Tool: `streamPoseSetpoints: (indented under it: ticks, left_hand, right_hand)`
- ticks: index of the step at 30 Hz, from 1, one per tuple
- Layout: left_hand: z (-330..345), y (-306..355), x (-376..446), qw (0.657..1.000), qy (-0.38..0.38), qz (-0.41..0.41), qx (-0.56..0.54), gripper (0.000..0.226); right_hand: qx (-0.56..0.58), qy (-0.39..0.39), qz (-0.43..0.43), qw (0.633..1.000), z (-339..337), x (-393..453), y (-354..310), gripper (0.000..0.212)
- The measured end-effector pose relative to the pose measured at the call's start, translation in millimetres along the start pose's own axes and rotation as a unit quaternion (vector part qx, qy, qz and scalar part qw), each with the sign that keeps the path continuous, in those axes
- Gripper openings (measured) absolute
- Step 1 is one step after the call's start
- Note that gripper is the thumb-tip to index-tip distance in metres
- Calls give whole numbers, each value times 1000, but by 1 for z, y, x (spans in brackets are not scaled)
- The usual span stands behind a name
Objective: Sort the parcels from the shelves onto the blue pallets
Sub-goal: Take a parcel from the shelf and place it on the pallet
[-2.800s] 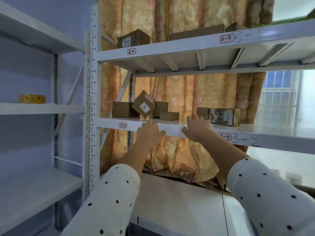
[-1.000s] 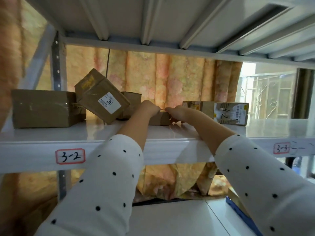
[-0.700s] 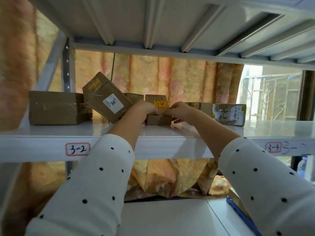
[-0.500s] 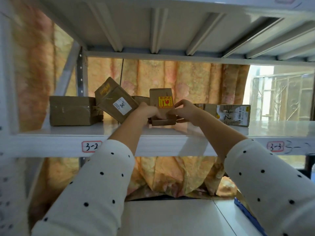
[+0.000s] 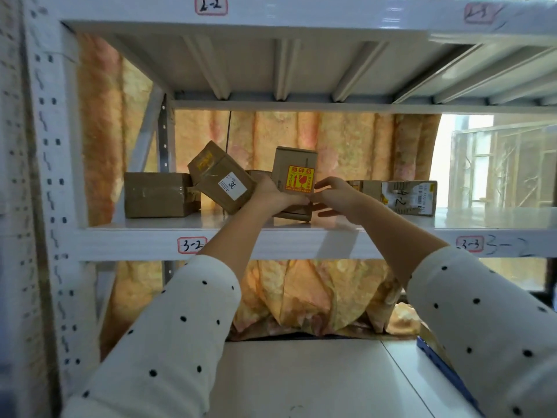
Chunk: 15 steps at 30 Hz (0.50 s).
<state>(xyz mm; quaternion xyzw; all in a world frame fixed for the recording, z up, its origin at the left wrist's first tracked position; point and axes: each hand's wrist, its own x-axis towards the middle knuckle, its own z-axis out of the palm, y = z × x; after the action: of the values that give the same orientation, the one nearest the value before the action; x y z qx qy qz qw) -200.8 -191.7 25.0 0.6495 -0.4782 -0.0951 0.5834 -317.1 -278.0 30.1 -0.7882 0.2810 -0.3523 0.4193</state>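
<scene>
Two hands are on one small box (image 5: 294,176) with a yellow fragile sticker, just above centre frame, stood on end on the shelf (image 5: 271,247) tagged 3-2. My left hand (image 5: 271,196) has its grip curled round the box's lower left side. My right hand (image 5: 334,197) looks relaxed, fingers spread beside the right edge; I can't tell if they touch. I'd close the right on it, lift straight, and steer clear of the tilted box (image 5: 221,178) leaning just left.
</scene>
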Motion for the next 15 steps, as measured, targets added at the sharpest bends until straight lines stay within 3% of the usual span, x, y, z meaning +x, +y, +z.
streamPoseSetpoints:
  ticks: [2, 4, 7, 8, 9, 13, 15]
  left_hand:
    - [2, 0, -4, 1000, -3, 9, -6, 45]
    - [5, 2, -9, 1000, -7, 5, -11, 52]
    - [19, 3, -16, 999, 6, 31, 14, 123]
    - [26, 1, -16, 999, 9, 40, 10, 135]
    - [32, 0, -20, 999, 4, 45, 9, 137]
    - [46, 19, -70, 993, -14, 88, 80, 106]
    - [64, 18, -86, 990, -37, 117, 72, 109]
  right_hand:
    - [-2, 2, 0, 1000, -4, -11, -3, 30]
    - [1, 8, -8, 1000, -9, -25, -6, 11]
    - [4, 44, -7, 999, -16, -53, -9, 12]
    - [3, 58, -4, 998, -18, -62, -9, 16]
    - [2, 69, -1, 998, -21, -73, -8, 19]
    - [22, 118, 17, 993, -35, -117, 0, 27]
    - [25, 169, 36, 985, -43, -142, 13, 34]
